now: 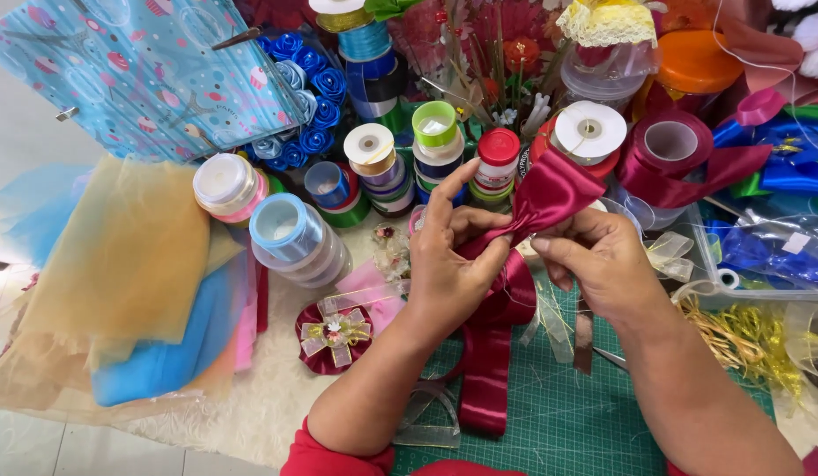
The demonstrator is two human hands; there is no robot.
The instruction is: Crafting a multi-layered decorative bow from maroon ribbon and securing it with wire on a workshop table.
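Left hand and right hand: we are pinching the maroon satin ribbon between both closed hands, its long tail hanging toward us over the green cutting mat.

the wide dark red satin ribbon is sitting pinched between the left hand and the right hand, its tails trailing down onto the green gridded cutting mat. stacked ribbon spools are standing behind the hands. a small round dark red rosette is lying left of the mat, and folded sheets of sheer tulle are lying further left.
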